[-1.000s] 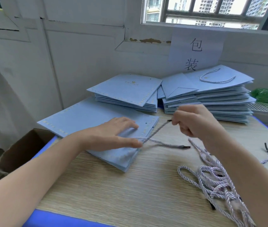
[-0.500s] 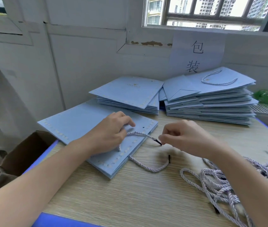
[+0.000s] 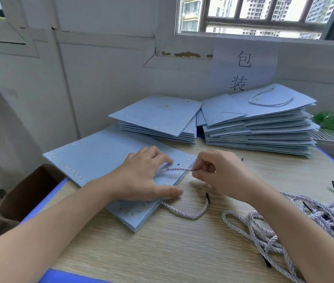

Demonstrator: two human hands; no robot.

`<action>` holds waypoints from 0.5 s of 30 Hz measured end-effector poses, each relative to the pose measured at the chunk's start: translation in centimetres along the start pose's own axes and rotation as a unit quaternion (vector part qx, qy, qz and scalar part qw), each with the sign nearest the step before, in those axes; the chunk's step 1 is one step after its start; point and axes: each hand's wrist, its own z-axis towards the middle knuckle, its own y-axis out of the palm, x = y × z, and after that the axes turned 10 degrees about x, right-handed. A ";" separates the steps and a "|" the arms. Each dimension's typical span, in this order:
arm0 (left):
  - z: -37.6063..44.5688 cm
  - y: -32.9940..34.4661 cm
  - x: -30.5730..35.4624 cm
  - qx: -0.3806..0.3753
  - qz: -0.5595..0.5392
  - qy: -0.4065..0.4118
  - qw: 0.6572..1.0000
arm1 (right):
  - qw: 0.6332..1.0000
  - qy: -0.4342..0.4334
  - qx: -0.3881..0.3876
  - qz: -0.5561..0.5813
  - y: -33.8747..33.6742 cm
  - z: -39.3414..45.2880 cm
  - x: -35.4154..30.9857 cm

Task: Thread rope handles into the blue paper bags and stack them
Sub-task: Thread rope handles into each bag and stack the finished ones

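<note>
Two hands work one rope handle (image 3: 172, 170) at the near corner of the top blue paper bag (image 3: 100, 158), which lies flat on a low pile at the table's (image 3: 162, 252) left. The left hand (image 3: 147, 176) presses the bag down, fingers lightly bent and thumb stretched along the near edge; whether any finger also traps the rope cannot be told. The right hand (image 3: 213, 172) pinches the rope's black tip (image 3: 193, 170) between curled fingers, just beside the punched hole (image 3: 178, 164).

Judged step: feeding the tip into that hole. To do it well:
- Hold the tip close to its end so it stays stiff and does not buckle.
- Line the tip up with the hole before pushing; approach at a shallow angle to the paper.
- Keep the left hand's pressure near the hole so the panel does not lift or crease.

The rope's other end (image 3: 207, 198) trails loose on the table beside the bag. Spare ropes (image 3: 264, 231) lie tangled at right. Finished bags (image 3: 264, 123), the top one with its handle fitted, are stacked at the back right; an unthreaded stack (image 3: 158, 117) sits left of them.
</note>
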 end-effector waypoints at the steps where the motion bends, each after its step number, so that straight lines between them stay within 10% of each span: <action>1: -0.1 0.0 0.2 -0.001 0.004 0.008 1.000 | 0.999 0.015 0.014 0.044 0.0 0.1 0.1; 15: -0.7 0.1 2.3 -0.008 -0.017 0.037 0.999 | 0.997 0.021 0.041 0.067 1.1 0.6 0.2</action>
